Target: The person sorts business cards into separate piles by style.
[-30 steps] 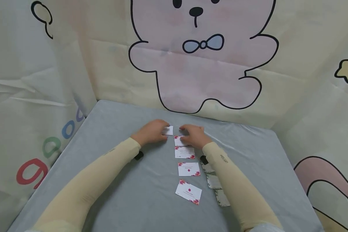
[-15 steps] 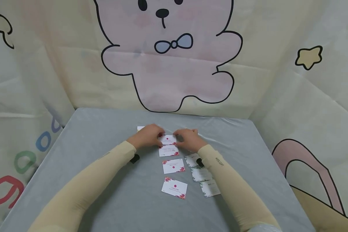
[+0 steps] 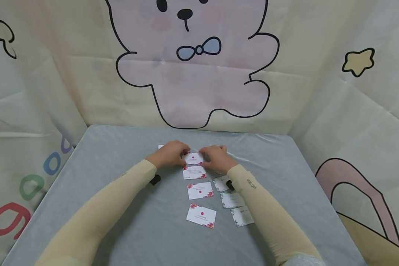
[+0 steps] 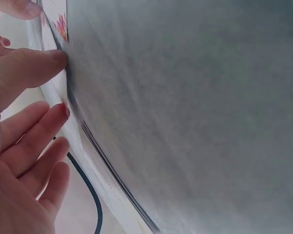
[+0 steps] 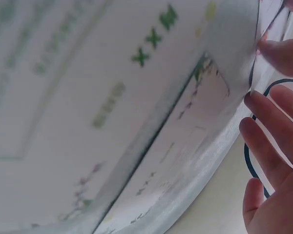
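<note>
A white business card with red flower corners (image 3: 193, 159) lies between my two hands at the far end of a column of similar cards. My left hand (image 3: 170, 154) holds its left edge with thumb and forefinger. On the opposite edge, my right hand (image 3: 217, 159) grips with thumb and forefinger. The other fingers of both hands are spread loosely in the wrist views. Just below it lies another red-flowered card (image 3: 194, 172), followed by a third card (image 3: 200, 190) and a slanted front card (image 3: 201, 215).
Right of that column, green-leaf cards (image 3: 232, 199) lie partly under my right forearm. A white card corner (image 3: 160, 146) shows behind my left hand, and stacked card edges (image 4: 115, 173) appear in the left wrist view. A grey cloth (image 3: 136, 229) covers the table, with printed curtains behind.
My left hand has left the white card at the back and taken the left edge of the far flowered card. That card has since shifted slightly away from the one below. The head view turned right.
</note>
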Action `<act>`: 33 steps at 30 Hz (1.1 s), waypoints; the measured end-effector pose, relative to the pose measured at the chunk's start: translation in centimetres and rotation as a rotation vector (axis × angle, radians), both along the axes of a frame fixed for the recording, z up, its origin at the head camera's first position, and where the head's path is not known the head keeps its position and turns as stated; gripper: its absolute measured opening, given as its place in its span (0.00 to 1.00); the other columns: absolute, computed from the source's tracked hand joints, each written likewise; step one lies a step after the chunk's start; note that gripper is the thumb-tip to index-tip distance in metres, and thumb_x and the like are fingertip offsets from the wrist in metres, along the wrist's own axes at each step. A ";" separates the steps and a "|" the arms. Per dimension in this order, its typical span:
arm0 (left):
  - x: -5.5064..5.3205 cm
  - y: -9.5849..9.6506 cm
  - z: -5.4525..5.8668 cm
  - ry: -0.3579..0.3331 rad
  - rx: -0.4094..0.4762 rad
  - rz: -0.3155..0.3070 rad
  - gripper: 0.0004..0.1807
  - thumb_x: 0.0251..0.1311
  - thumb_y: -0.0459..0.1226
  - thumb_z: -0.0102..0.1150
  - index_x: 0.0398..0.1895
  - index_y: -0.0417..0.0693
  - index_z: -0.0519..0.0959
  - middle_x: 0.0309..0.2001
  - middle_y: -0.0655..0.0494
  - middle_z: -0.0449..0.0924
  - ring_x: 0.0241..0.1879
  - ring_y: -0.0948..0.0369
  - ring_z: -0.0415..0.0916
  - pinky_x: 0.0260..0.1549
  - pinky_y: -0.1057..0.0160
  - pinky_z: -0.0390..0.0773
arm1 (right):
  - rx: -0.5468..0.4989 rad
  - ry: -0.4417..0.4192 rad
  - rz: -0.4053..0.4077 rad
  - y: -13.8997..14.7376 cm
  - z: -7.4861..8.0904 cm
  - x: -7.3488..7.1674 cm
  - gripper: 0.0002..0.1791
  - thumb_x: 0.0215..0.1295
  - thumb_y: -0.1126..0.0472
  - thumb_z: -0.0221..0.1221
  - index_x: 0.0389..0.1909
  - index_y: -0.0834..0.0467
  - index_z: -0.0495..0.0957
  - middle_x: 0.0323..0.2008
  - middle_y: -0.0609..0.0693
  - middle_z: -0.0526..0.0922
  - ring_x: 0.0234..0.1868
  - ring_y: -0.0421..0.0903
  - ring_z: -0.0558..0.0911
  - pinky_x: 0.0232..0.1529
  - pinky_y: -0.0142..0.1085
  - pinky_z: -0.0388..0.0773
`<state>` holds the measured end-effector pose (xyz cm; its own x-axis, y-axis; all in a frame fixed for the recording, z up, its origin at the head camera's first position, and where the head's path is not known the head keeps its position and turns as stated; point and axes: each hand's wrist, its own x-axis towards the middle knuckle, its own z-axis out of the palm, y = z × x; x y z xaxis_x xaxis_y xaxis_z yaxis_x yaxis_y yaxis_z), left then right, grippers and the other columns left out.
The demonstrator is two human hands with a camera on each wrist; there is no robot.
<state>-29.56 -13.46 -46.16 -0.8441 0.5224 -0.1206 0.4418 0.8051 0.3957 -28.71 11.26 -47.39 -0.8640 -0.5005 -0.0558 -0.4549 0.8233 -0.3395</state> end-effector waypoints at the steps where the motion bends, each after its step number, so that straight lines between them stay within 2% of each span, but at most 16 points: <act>1: -0.1 0.0 -0.1 0.005 0.004 0.004 0.31 0.65 0.43 0.76 0.70 0.46 0.81 0.55 0.53 0.86 0.54 0.55 0.77 0.64 0.50 0.80 | -0.003 0.004 -0.002 -0.1 0.0 -0.1 0.29 0.69 0.50 0.74 0.69 0.52 0.81 0.66 0.50 0.86 0.66 0.53 0.82 0.68 0.60 0.58; 8: -1.6 -0.4 -0.7 0.030 0.049 0.062 0.31 0.65 0.41 0.74 0.72 0.47 0.80 0.57 0.53 0.86 0.56 0.55 0.77 0.66 0.50 0.79 | -0.020 0.007 -0.030 -0.7 0.1 -1.7 0.30 0.70 0.51 0.72 0.71 0.52 0.79 0.66 0.49 0.86 0.69 0.54 0.81 0.71 0.61 0.57; 12: -2.2 -0.5 -1.1 0.027 0.059 0.054 0.31 0.66 0.41 0.74 0.72 0.46 0.80 0.58 0.53 0.86 0.58 0.54 0.77 0.68 0.49 0.78 | -0.022 -0.005 -0.056 -0.8 -0.4 -2.3 0.29 0.71 0.51 0.72 0.70 0.52 0.80 0.67 0.49 0.85 0.72 0.54 0.80 0.69 0.59 0.60; 17: -2.7 -0.6 -1.5 0.007 0.062 0.051 0.31 0.68 0.41 0.73 0.72 0.44 0.79 0.59 0.51 0.86 0.58 0.54 0.79 0.70 0.49 0.78 | -0.028 -0.021 -0.071 -0.8 -1.0 -2.8 0.28 0.72 0.50 0.71 0.70 0.52 0.80 0.69 0.50 0.84 0.72 0.54 0.80 0.66 0.57 0.62; 21: -2.5 -0.7 -1.5 0.016 0.065 0.059 0.31 0.68 0.40 0.73 0.73 0.43 0.78 0.61 0.50 0.86 0.59 0.53 0.79 0.71 0.49 0.77 | -0.035 -0.025 -0.074 -0.8 -1.2 -2.9 0.30 0.72 0.50 0.71 0.72 0.52 0.79 0.71 0.50 0.82 0.75 0.53 0.78 0.67 0.58 0.61; 24: -1.9 -0.6 -1.4 0.042 0.070 0.048 0.32 0.68 0.41 0.73 0.72 0.42 0.78 0.63 0.48 0.85 0.62 0.52 0.80 0.72 0.48 0.76 | -0.044 -0.026 -0.077 -0.7 -1.3 -2.5 0.31 0.72 0.50 0.70 0.72 0.52 0.78 0.72 0.50 0.81 0.76 0.52 0.76 0.69 0.58 0.61; 27: -0.6 -0.5 -1.4 0.064 0.093 0.022 0.33 0.67 0.43 0.73 0.73 0.41 0.78 0.66 0.46 0.84 0.67 0.50 0.79 0.73 0.48 0.75 | -0.057 -0.018 -0.070 -0.4 -1.1 -1.7 0.31 0.72 0.51 0.70 0.72 0.52 0.77 0.73 0.50 0.80 0.77 0.51 0.75 0.72 0.60 0.59; 30: 1.3 -0.4 -1.4 0.078 0.098 -0.026 0.34 0.68 0.46 0.73 0.73 0.40 0.77 0.68 0.46 0.83 0.70 0.50 0.78 0.74 0.49 0.74 | -0.055 -0.001 -0.049 0.1 -0.8 -0.4 0.30 0.72 0.51 0.70 0.72 0.52 0.78 0.72 0.50 0.81 0.76 0.51 0.76 0.71 0.60 0.59; 33: 3.6 -0.4 -1.4 0.070 0.085 -0.063 0.35 0.68 0.48 0.73 0.72 0.40 0.77 0.62 0.48 0.84 0.63 0.53 0.79 0.70 0.51 0.77 | -0.048 0.001 -0.024 0.5 -0.2 1.4 0.31 0.71 0.51 0.71 0.72 0.53 0.78 0.71 0.51 0.82 0.75 0.52 0.77 0.69 0.60 0.59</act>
